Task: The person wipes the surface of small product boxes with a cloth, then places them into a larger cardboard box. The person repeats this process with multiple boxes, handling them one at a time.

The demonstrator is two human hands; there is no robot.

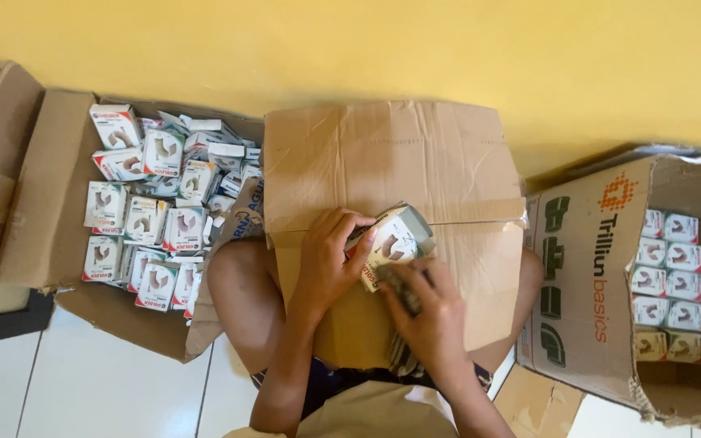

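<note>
Left hand [330, 255] grips a small white carton [395, 239] at frame centre, fingers curled over its top edge. Right hand [432, 312], at 5 o'clock of it, pinches the carton's lower flap. Both rest on a flattened cardboard sheet [391, 162] across the lap. Loose cartons fill an open box [50, 203] at 9 o'clock; neat rows sit in a box [590, 268] at 3 o'clock.

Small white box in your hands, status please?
Left hand grips small white box. Right hand at its lower end. Flat cardboard beneath, nothing blocking.
</note>
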